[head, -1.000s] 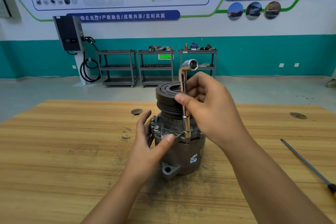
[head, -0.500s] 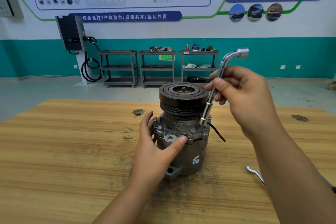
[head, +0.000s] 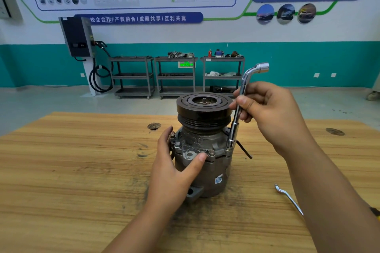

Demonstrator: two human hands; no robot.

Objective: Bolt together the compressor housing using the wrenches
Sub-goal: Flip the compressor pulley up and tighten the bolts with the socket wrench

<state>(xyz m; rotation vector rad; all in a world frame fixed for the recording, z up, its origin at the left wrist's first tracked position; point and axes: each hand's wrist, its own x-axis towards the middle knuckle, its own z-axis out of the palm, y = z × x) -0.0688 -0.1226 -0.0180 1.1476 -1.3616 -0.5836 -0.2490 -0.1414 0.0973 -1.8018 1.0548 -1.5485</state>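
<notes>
A grey compressor housing (head: 209, 170) with a black pulley (head: 203, 107) on top stands upright on the wooden table (head: 72, 170). My left hand (head: 172, 172) grips its left side, thumb across the front flange near a bolt (head: 211, 152). My right hand (head: 269, 113) pinches the shaft of a chrome L-shaped socket wrench (head: 239, 107). The wrench stands nearly upright, and its lower socket sits on the bolt at the flange's right corner (head: 230, 146). A second bolt (head: 177, 145) shows at the flange's left.
A flat wrench (head: 287, 197) lies on the table to the right, partly hidden by my right forearm. A thin black wire (head: 244, 150) sticks out behind the housing. Round holes (head: 153, 126) mark the tabletop. Shelving carts (head: 176, 76) stand far behind.
My right hand lifted the socket wrench off the front-middle bolt, carried it to the right, and set its socket on the right-corner bolt. My left hand kept its grip on the housing.
</notes>
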